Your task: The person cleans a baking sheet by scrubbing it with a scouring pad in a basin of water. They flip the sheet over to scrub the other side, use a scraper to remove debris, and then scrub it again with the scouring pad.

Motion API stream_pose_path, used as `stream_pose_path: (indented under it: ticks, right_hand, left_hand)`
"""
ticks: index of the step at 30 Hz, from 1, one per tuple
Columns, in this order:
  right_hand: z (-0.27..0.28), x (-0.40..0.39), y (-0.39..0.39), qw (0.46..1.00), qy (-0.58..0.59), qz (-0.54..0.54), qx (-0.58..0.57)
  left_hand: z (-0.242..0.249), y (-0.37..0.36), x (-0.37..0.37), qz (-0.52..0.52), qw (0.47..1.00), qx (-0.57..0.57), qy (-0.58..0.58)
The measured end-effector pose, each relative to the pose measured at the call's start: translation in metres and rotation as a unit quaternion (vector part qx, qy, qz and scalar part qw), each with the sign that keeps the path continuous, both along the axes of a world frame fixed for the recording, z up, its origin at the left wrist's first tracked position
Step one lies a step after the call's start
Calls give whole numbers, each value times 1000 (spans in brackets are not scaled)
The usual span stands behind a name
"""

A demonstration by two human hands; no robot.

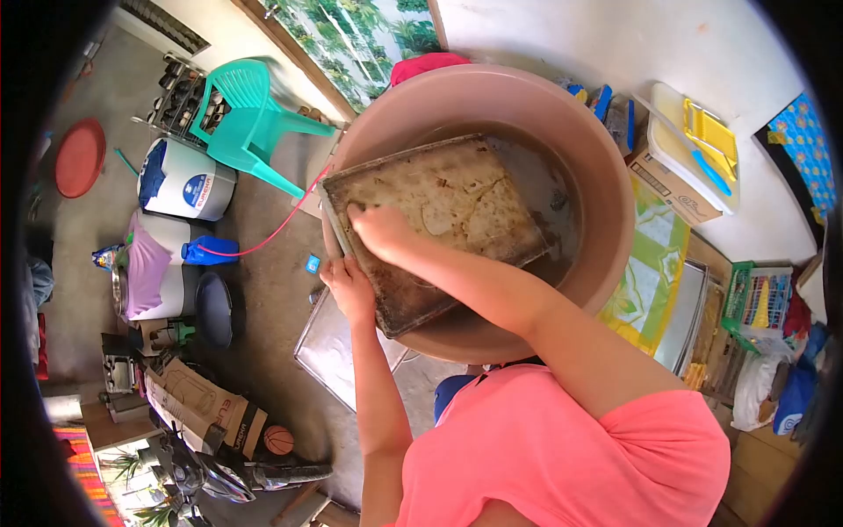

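A stained, browned rectangular tray [457, 202] leans inside and over the left rim of a large round brown tub [606, 202]. Murky water [562, 189] lies in the tub. My left hand [349, 285] grips the tray's near-left edge, fingers curled around it. My right hand [379, 230] is closed against the tray's surface near its left edge; whatever it may hold is hidden under the fingers. Both forearms reach up from the bottom of the view, the right one crossing above the tray's lower part.
A green plastic chair [241, 119] stands upper left, with a pink hose [285, 228] running beside it. A flat metal tray [338, 351] lies below the tub. To the right, a knife [707, 171] rests on a lidded container above a cardboard box [663, 184].
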State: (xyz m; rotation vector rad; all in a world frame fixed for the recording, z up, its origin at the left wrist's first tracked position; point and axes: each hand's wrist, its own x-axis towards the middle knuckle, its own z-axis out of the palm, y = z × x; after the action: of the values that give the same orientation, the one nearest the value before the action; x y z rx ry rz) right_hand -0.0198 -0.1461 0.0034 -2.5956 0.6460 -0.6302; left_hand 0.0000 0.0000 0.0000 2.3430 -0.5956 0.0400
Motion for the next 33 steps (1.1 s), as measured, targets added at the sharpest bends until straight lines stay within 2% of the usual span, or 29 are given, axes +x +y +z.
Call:
stream_pose_path:
  ticks: [2, 4, 5, 8, 11, 13, 14, 17, 20, 23, 25, 26, 27, 29, 31, 33]
  right_hand:
    - [0, -9, -32, 993, 60, -20, 95]
    - [-8, -39, -84, 991, 95, -72, 59]
    - [-26, -53, -108, 975, 176, -125, 50]
    - [-52, -108, -149, 957, 125, -257, 46]
    - [-34, -114, -133, 969, 166, -176, 54]
    - [-17, -95, -76, 980, 187, -63, 11]
    - [-12, -86, -46, 985, 162, -44, 31]
    - [-19, -86, -46, 985, 134, -87, 62]
    - [-50, -106, -120, 972, 175, -145, 62]
    - [-46, -116, -128, 973, 193, -118, 49]
    - [-33, -110, -72, 981, 173, -76, 35]
    - [-4, -112, -43, 981, 169, -53, 79]
    - [-6, -114, -30, 985, 163, -40, 36]
    - [-5, -120, -52, 981, 158, -68, 91]
    - [-31, -130, -107, 966, 214, -121, 81]
    - [-55, -144, -143, 961, 151, -207, 101]
  left_hand:
    - [6, -1, -2, -2, 1000, -5, -4]
    - [2, -8, 7, 1, 1000, -14, -20]
    - [1, -8, 5, 4, 1000, -14, -20]
    - [8, -7, 1, 1, 1000, -8, -26]
    - [2, -6, 0, 11, 999, -12, -41]
    - [5, -6, -2, 9, 1000, -9, -22]
    - [6, -5, -2, 9, 1000, -5, -14]
    - [-3, -1, 4, -19, 999, -6, -48]
    - [6, -4, -1, -11, 999, -32, -21]
    - [4, -3, 0, -13, 999, -8, -33]
    - [-1, -2, 4, -14, 999, -9, -34]
    - [-3, -1, 5, -14, 999, -5, -33]
    - [-3, -1, 6, -12, 999, -6, -32]
    - [-4, -1, 5, -11, 999, -6, -31]
    - [-2, -2, 4, -12, 1000, 5, -24]
    - [3, -4, 3, -4, 1000, 14, -19]
